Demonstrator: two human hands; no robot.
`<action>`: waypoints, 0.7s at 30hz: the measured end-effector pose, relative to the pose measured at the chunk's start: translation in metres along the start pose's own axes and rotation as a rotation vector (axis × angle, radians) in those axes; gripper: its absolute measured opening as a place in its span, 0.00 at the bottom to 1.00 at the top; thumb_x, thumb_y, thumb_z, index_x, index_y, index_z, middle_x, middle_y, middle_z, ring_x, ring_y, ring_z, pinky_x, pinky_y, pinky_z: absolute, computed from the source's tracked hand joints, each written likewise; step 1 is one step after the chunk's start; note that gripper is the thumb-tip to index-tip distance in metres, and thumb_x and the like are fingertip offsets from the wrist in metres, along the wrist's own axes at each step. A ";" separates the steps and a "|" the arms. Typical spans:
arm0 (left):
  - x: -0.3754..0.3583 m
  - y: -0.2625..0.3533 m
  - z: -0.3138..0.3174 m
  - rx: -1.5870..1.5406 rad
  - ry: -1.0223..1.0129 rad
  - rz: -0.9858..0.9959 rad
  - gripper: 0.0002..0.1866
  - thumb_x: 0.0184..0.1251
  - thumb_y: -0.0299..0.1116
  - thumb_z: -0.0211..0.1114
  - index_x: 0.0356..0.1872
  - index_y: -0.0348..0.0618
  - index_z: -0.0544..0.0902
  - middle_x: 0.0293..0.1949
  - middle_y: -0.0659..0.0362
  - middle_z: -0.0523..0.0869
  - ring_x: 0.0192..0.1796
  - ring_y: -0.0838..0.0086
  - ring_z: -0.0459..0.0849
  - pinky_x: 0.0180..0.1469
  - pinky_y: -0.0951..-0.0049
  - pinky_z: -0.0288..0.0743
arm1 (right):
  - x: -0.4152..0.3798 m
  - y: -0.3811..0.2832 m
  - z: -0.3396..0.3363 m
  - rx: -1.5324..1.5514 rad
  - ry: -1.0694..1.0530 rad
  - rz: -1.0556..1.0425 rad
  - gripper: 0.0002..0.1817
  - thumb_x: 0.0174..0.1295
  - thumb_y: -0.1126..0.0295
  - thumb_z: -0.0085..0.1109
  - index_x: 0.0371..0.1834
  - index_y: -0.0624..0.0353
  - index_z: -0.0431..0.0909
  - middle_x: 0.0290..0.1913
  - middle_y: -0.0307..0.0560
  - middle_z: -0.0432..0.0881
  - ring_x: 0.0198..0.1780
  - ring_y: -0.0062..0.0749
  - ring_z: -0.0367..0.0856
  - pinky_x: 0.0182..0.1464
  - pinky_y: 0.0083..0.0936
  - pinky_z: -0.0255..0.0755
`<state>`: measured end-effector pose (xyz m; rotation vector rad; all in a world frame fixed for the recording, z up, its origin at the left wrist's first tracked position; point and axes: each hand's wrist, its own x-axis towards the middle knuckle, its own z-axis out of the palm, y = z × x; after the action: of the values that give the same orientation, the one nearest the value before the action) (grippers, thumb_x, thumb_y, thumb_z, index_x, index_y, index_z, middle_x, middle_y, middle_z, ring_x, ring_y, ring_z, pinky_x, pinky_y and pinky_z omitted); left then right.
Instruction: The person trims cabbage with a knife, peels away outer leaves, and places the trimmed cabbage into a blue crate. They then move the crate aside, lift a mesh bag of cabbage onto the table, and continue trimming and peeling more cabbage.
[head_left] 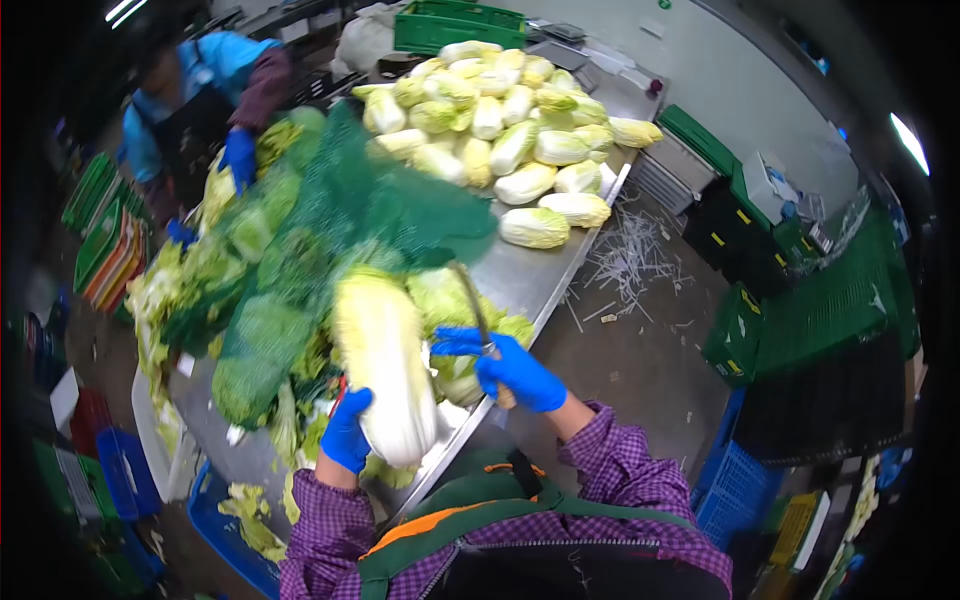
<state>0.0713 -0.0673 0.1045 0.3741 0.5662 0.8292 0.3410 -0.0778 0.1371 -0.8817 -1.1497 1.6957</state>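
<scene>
In a blue glove, my left hand point(347, 430) is closed around the lower left side of a pale napa cabbage point(385, 370), which stands nearly upright with its white base towards me. My right hand point(522, 375), also gloved in blue, grips the handle of a curved knife point(472, 305). The blade points up and away, just right of the cabbage and apart from it. Loose green leaves point(440, 295) lie behind and beneath the cabbage. A green mesh bag point(345, 190) with cabbages inside stretches across the table to the left.
Trimmed napa cabbages point(500, 125) are heaped at the metal table's point(540, 265) far end, before a green crate point(458, 28). A co-worker's gloved hand point(238, 160) is at the left side. White strips point(630, 250) litter the floor. A blue tub point(215, 525) stands below.
</scene>
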 end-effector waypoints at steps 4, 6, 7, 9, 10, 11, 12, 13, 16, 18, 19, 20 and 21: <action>0.077 -0.025 0.083 0.164 0.107 -0.496 0.27 0.62 0.35 0.62 0.61 0.36 0.70 0.54 0.50 0.79 0.53 0.63 0.80 0.59 0.64 0.72 | -0.022 0.021 -0.110 0.426 0.215 0.041 0.34 0.60 0.58 0.60 0.66 0.61 0.59 0.44 0.40 0.78 0.22 0.16 0.70 0.23 0.14 0.67; 0.130 -0.051 0.112 0.206 0.102 -0.617 0.26 0.67 0.41 0.58 0.62 0.37 0.69 0.56 0.53 0.79 0.55 0.64 0.79 0.61 0.66 0.69 | -0.045 0.022 -0.150 0.593 0.258 0.039 0.33 0.60 0.59 0.60 0.65 0.60 0.60 0.44 0.41 0.78 0.28 0.21 0.74 0.28 0.17 0.70; 0.161 -0.062 0.125 0.212 0.100 -0.620 0.26 0.67 0.41 0.58 0.62 0.37 0.69 0.56 0.53 0.79 0.55 0.64 0.79 0.61 0.66 0.69 | -0.065 0.034 -0.189 0.662 0.166 0.042 0.33 0.60 0.58 0.59 0.65 0.60 0.60 0.47 0.42 0.78 0.34 0.24 0.78 0.33 0.19 0.74; 0.225 -0.078 0.162 -0.291 -0.250 -0.903 0.25 0.69 0.44 0.55 0.62 0.41 0.69 0.60 0.54 0.75 0.61 0.62 0.74 0.64 0.63 0.65 | -0.072 0.054 -0.243 1.021 -0.272 -0.114 0.31 0.62 0.56 0.55 0.65 0.59 0.61 0.55 0.46 0.76 0.50 0.33 0.78 0.51 0.29 0.74; 0.249 -0.086 0.189 0.342 -0.583 -0.531 0.27 0.70 0.48 0.51 0.64 0.42 0.68 0.62 0.55 0.73 0.63 0.62 0.71 0.65 0.61 0.64 | -0.069 0.043 -0.250 0.918 0.219 -0.111 0.30 0.63 0.54 0.52 0.65 0.58 0.62 0.58 0.47 0.74 0.56 0.36 0.74 0.57 0.32 0.70; 0.271 -0.094 0.215 0.959 -0.866 -0.095 0.28 0.71 0.51 0.46 0.65 0.43 0.66 0.64 0.55 0.70 0.65 0.62 0.69 0.65 0.60 0.63 | -0.066 0.037 -0.261 0.782 0.701 -0.102 0.30 0.64 0.53 0.49 0.65 0.57 0.62 0.61 0.48 0.72 0.61 0.39 0.71 0.63 0.36 0.65; 0.294 -0.100 0.236 0.350 -0.661 -0.457 0.29 0.71 0.52 0.47 0.66 0.45 0.63 0.64 0.52 0.69 0.64 0.58 0.70 0.65 0.57 0.64 | -0.053 0.026 -0.285 0.733 0.738 -0.265 0.29 0.65 0.51 0.44 0.65 0.57 0.63 0.63 0.49 0.71 0.61 0.40 0.71 0.64 0.37 0.65; 0.312 -0.105 0.250 -0.268 -0.399 -0.761 0.30 0.71 0.53 0.48 0.67 0.47 0.61 0.64 0.48 0.67 0.63 0.53 0.70 0.64 0.54 0.65 | -0.046 0.002 -0.306 0.722 0.899 -0.325 0.30 0.66 0.50 0.43 0.65 0.58 0.63 0.64 0.48 0.69 0.63 0.40 0.69 0.65 0.37 0.63; 0.355 -0.133 0.228 0.094 -0.182 -0.444 0.29 0.70 0.51 0.51 0.64 0.46 0.62 0.63 0.49 0.68 0.61 0.59 0.72 0.63 0.59 0.68 | -0.035 -0.044 -0.402 0.730 0.973 -0.672 0.29 0.65 0.53 0.48 0.64 0.58 0.64 0.63 0.47 0.70 0.63 0.38 0.69 0.66 0.37 0.62; 0.351 -0.139 0.203 0.291 -0.028 -0.478 0.23 0.71 0.40 0.52 0.64 0.45 0.65 0.57 0.52 0.75 0.58 0.66 0.76 0.59 0.69 0.70 | -0.024 -0.064 -0.478 0.679 1.093 -0.723 0.28 0.62 0.53 0.54 0.62 0.55 0.67 0.60 0.42 0.74 0.56 0.31 0.75 0.51 0.22 0.72; 0.341 -0.144 0.185 0.406 0.008 -0.472 0.23 0.71 0.38 0.53 0.63 0.42 0.66 0.56 0.53 0.76 0.57 0.67 0.76 0.59 0.69 0.69 | -0.012 -0.080 -0.508 0.702 1.156 -0.657 0.25 0.58 0.50 0.59 0.54 0.50 0.73 0.43 0.38 0.82 0.37 0.26 0.81 0.26 0.18 0.71; 0.326 -0.141 0.184 0.546 -0.004 -0.439 0.23 0.70 0.37 0.54 0.63 0.39 0.67 0.56 0.54 0.77 0.57 0.69 0.76 0.59 0.69 0.69 | -0.018 -0.086 -0.544 0.580 1.142 -0.481 0.16 0.54 0.50 0.64 0.37 0.47 0.76 0.21 0.35 0.74 0.17 0.24 0.73 0.11 0.22 0.55; 0.311 -0.137 0.179 0.631 -0.011 -0.414 0.24 0.70 0.37 0.54 0.63 0.36 0.67 0.57 0.54 0.76 0.57 0.70 0.76 0.59 0.70 0.69 | 0.007 -0.095 -0.575 0.420 1.405 -0.559 0.15 0.52 0.54 0.68 0.25 0.45 0.71 0.13 0.33 0.61 0.09 0.22 0.60 0.08 0.24 0.45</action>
<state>0.4281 0.0722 0.0744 0.8033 0.8583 0.2321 0.8768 0.1303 0.0425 -1.0208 -0.0193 0.4970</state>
